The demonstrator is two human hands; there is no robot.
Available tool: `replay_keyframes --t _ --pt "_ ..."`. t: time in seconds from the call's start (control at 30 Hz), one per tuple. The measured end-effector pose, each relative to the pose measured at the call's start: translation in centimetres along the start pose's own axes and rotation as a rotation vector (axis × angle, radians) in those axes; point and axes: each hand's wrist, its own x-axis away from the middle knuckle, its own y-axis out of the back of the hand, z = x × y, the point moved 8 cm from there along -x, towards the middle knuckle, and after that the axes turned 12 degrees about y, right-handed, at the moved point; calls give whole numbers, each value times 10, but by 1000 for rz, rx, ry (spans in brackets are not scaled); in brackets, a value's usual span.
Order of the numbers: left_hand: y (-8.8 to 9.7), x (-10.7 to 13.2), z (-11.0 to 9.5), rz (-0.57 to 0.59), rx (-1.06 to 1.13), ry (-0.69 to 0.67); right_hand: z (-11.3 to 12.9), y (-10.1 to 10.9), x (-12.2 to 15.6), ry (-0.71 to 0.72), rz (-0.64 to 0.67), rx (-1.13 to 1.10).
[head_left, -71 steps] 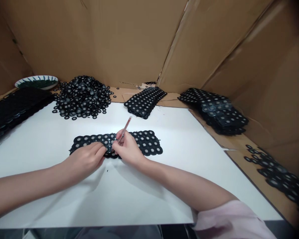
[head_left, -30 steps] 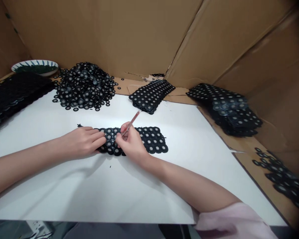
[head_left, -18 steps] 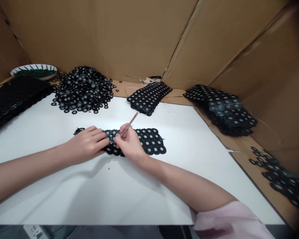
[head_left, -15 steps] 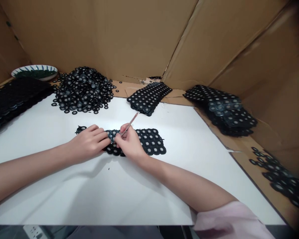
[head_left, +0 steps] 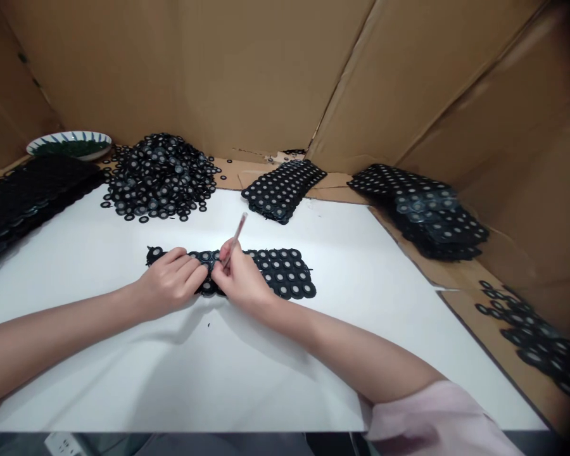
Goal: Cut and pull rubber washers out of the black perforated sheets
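Note:
A black rubber sheet (head_left: 285, 273) of joined round pieces with pale centres lies flat on the white board. My left hand (head_left: 175, 278) is closed over its left part, fingers bent together and pressing on it; the fingertips are partly hidden. Pinched in my right hand (head_left: 242, 278) is a thin, clear stick-like tool (head_left: 236, 239), with its upper end tilted up and to the right. Its lower end sits among the fingers near the sheet's middle, and I cannot make out the tip. The two hands are close together.
Behind lies a heap of loose black rings (head_left: 164, 177), beside a patterned bowl (head_left: 69, 144) of dark bits. Stacked black sheets rest at the left (head_left: 33, 196), back centre (head_left: 285, 189) and right (head_left: 420, 209). More pieces (head_left: 541, 339) lie far right. Cardboard walls (head_left: 266, 76) enclose the white board (head_left: 285, 380).
Both hands have shifted slightly left along the sheet. The tool in my right hand has swung more upright. The view has tilted a little.

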Motion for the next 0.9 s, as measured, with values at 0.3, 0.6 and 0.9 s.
replay_keyframes --t 0.3,0.6,0.9 --pt "9 -2 19 330 238 196 -16 14 0 -107 -191 -323" --pt "-18 -9 33 360 11 481 10 18 -4 151 31 -83" --pt "-34 -1 50 432 501 787 8 21 -9 272 57 219"
